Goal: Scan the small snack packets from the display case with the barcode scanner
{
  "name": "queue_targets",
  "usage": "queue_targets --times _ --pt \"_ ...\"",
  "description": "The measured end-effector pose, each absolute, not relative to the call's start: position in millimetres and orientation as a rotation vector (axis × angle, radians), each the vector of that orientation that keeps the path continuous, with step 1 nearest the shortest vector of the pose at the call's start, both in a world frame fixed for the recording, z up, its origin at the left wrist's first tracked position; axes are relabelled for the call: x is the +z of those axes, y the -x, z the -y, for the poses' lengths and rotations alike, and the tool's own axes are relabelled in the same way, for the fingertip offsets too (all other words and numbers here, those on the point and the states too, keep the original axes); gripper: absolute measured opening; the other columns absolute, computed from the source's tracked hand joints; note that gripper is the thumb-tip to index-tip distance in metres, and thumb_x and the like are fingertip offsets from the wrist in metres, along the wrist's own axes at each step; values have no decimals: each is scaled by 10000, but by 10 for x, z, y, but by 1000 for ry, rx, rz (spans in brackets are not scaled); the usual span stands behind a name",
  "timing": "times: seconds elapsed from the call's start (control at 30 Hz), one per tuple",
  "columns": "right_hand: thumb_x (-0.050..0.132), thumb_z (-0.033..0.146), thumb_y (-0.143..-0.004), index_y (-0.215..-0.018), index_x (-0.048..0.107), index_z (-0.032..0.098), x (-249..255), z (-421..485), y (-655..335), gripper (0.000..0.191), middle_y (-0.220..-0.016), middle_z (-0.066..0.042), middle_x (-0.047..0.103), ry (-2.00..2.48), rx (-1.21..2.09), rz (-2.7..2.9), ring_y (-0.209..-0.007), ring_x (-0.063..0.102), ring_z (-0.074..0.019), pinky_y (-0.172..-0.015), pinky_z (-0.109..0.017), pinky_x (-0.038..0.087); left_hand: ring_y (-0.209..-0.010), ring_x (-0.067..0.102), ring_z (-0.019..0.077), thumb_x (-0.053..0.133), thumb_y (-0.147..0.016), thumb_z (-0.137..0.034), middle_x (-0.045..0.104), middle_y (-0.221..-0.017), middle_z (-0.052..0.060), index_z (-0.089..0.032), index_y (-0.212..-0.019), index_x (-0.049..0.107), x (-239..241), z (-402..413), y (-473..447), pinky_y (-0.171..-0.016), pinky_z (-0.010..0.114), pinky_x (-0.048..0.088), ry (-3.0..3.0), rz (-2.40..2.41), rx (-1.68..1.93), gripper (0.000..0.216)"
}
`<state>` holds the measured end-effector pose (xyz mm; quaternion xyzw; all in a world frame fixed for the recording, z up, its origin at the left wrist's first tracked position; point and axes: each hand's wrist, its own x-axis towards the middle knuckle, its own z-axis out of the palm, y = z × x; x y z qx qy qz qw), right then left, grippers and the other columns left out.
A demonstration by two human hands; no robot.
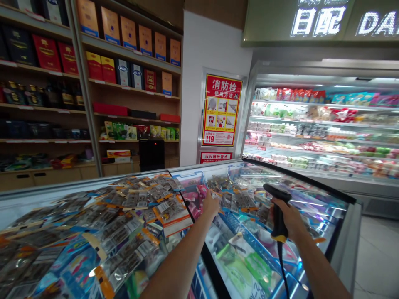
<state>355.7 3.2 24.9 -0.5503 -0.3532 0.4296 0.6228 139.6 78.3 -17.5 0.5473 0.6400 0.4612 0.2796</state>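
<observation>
My right hand (288, 216) is closed round the grip of a black barcode scanner (278, 207), whose head points left over the freezer and whose cable hangs down toward me. My left hand (211, 204) reaches out over the glass-topped chest freezer (347, 226), its back to me and its fingers hidden. It rests at the glass lid near the divider, next to packets (232, 199) with orange labels.
The freezer is full of several flat packaged goods behind blue baskets. Behind it stand wooden shelves (134, 54) with boxed goods, a red fire notice (221, 110) on a white pillar and an open chilled display (318, 133). Tiled floor (377, 257) lies at the right.
</observation>
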Motion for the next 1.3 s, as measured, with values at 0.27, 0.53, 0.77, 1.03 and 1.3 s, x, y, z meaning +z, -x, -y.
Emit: queue_targets --times 0.27,0.53,0.77,1.03,1.3 --pt "680 349 -596 -608 545 173 198 -63 -3644 223 -427 23 562 1240 947 753 -341 498 -131 -316 -241 389 -1210 382 276 453 -784 -296 420 -1304 177 -114 -1248 384 -160 -683 -1907 -980 441 287 -1870 -1981 864 503" --pt "677 357 -603 -539 541 176 259 6 -3456 235 -400 6 558 1283 962 816 -335 484 -129 -329 -244 378 -1262 309 271 405 -812 -330 349 -1367 175 -141 -1278 375 -55 -608 -1585 -1002 479 244 -1985 -2041 929 504" --pt "635 380 -635 -517 539 178 353 46 -3014 253 -396 -3 550 1251 939 1033 -337 478 -135 -345 -259 369 -1233 349 275 421 -798 -288 371 -1356 161 -150 -1251 418 105 -353 -810 -1002 485 235 -2060 -2276 871 474" --pt "612 368 -649 -532 520 176 386 160 -2624 243 -394 16 526 1196 990 1146 -333 481 -126 -331 -237 343 -955 561 270 393 -782 -218 632 -953 158 -109 -920 625 65 -78 -164 -841 418 387 -2135 -2428 565 291" --pt "623 384 -627 -533 524 169 280 148 -2565 254 -400 14 527 1183 1003 1121 -333 491 -129 -323 -236 345 -1187 404 304 358 -818 -443 471 -1257 189 -133 -1146 528 -27 -39 -309 -926 441 333 -2168 -2338 472 482"
